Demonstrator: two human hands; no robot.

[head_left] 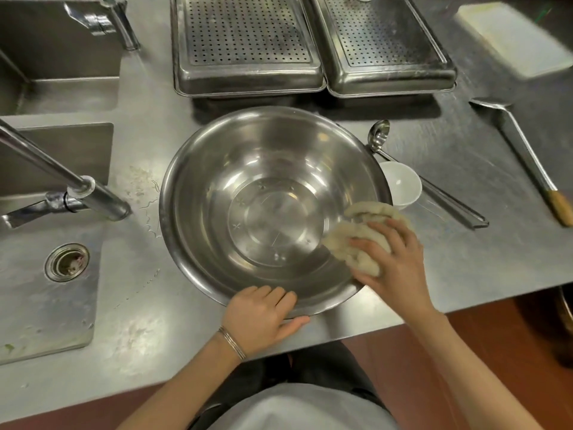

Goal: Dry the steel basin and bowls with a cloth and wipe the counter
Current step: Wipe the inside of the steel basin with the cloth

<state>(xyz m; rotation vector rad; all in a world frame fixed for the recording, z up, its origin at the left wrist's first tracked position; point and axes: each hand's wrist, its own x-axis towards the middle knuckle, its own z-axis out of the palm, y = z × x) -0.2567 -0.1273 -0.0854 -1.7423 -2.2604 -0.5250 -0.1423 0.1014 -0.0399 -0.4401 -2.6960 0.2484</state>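
A large steel basin (248, 181) stands on the steel counter (465, 169), close to its front edge. My left hand (263, 318) grips the basin's near rim, fingers over the lip and thumb outside. A crumpled beige cloth (359, 234) lies against the basin's inner right wall, and my right hand (393, 262) presses it there with its fingers curled over it. Just right of the basin sits a small white bowl (403, 184), partly hidden behind the rim.
A ladle (415, 175) and a long spatula with a wooden grip (524, 156) lie at the right. Two perforated steel trays (248, 45) stand behind the basin. A sink (46, 268) with a faucet (77, 187) is at the left, a white board (511, 38) far right.
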